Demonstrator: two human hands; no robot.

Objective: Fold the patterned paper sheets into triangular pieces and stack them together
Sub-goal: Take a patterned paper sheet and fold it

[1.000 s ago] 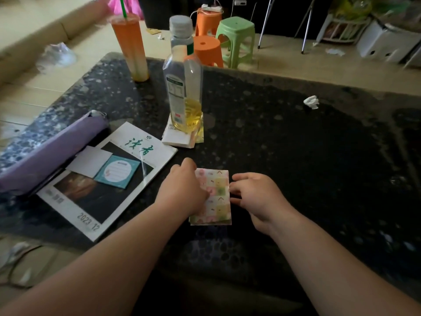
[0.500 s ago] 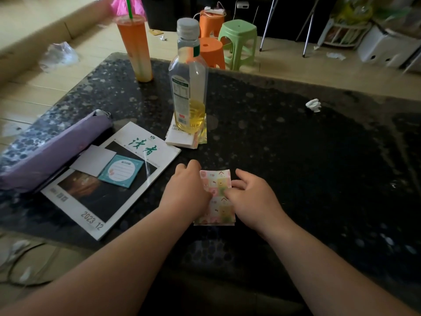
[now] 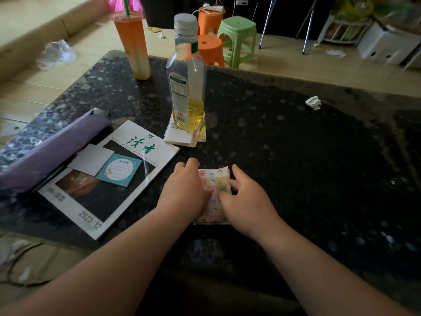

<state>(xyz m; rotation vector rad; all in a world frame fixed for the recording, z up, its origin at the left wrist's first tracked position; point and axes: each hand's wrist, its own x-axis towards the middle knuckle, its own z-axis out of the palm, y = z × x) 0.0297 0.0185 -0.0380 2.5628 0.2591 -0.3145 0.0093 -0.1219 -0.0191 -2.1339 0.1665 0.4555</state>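
Observation:
A pastel patterned paper [image 3: 216, 179] with small squares lies flat on the dark speckled table [image 3: 296, 156], near its front edge. My left hand [image 3: 184, 190] covers the paper's left side, fingers curled down over that edge. My right hand [image 3: 246, 201] is on the right side, with the thumb along the right edge and the fingertips bent onto the sheet, pinching it. The paper's top right corner is slightly raised. A small stack of more sheets [image 3: 180, 137] lies farther back, under a bottle.
A clear bottle [image 3: 185, 87] with yellow liquid stands on that stack. Left of my hands lie a magazine [image 3: 91, 201] with a teal note [image 3: 119, 169] and a purple pencil case [image 3: 45, 151]. An orange cup [image 3: 133, 44] stands at the back; a crumpled white scrap [image 3: 314, 102] lies far right.
My right hand has moved left from beside the paper onto its right side and taken hold of it. My left hand has stayed on the left side.

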